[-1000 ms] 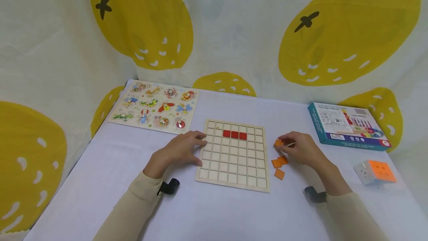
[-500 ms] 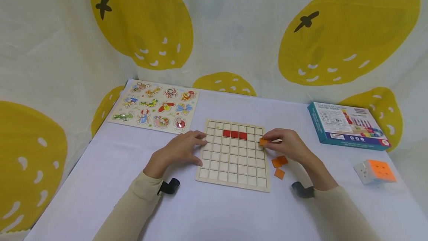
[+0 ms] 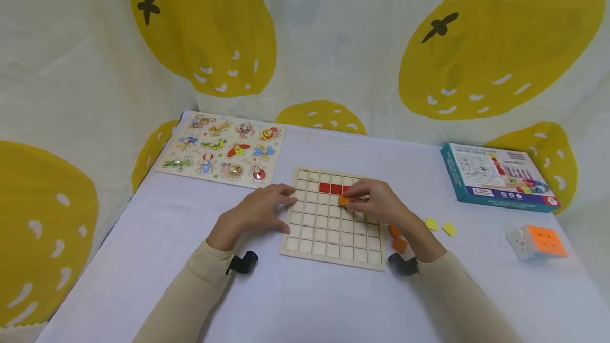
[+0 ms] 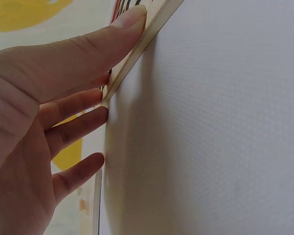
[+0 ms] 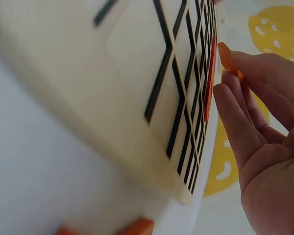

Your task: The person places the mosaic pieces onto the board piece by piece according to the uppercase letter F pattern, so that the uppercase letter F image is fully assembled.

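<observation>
A wooden grid board [image 3: 332, 262] lies on the white table, with a row of red square tiles [image 3: 330, 188] set in its upper cells. My left hand [image 3: 254, 210] rests against the board's left side, thumb and fingers spread; in the left wrist view the thumb [image 4: 130, 19] touches the board's edge. Over the board, just below the red row, my right hand [image 3: 381, 202] pinches an orange square tile [image 3: 343, 201] between thumb and fingertips. That tile [image 5: 228, 58] stands tilted in the right wrist view. Loose orange tiles [image 3: 399, 245] lie right of the board, partly under the right wrist.
Two yellow tiles [image 3: 449, 229] lie right of the right forearm. A puzzle board with insect pictures [image 3: 219, 147] sits at the back left. A teal-edged box [image 3: 500, 178] and a cube puzzle with an orange top [image 3: 537, 242] stand on the right.
My right hand has carried the orange tile leftward from beside the board to over its cells. Yellow tiles have come into sight behind the forearm. The left hand stays put.
</observation>
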A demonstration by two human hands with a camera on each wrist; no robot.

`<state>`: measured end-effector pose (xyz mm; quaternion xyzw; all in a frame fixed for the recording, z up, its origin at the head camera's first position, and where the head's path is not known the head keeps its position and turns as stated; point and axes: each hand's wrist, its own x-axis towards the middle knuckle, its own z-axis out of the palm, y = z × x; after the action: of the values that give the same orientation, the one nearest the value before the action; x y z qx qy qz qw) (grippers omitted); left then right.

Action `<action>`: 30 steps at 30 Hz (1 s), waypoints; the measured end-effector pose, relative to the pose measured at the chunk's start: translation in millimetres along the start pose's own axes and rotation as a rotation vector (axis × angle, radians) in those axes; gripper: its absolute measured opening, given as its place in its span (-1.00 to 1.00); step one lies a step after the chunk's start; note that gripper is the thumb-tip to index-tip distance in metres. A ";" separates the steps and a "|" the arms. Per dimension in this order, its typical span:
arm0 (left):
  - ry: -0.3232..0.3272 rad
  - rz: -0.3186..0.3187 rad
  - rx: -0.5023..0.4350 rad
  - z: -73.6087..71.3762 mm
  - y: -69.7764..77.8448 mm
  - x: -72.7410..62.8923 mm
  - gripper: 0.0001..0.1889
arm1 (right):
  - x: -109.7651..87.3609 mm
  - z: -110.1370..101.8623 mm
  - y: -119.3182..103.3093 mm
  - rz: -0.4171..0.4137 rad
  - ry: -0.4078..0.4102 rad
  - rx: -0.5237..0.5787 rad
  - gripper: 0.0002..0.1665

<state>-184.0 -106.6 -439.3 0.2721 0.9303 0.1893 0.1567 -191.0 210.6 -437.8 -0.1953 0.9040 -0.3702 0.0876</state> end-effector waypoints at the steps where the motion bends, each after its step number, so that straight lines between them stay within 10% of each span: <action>1: -0.001 -0.001 0.002 -0.3 0.3 0.1 -0.18 | 2.0 2.0 -1.5 -0.012 -0.001 0.000 -0.73; 30: 0.006 0.010 0.004 0.8 1.5 0.7 -0.20 | 26.2 32.2 -33.5 0.032 0.027 -0.221 -0.87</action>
<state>-183.6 -104.8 -439.5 0.2766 0.9298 0.1888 0.1525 -195.4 157.5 -437.5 -0.1845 0.9434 -0.2693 0.0592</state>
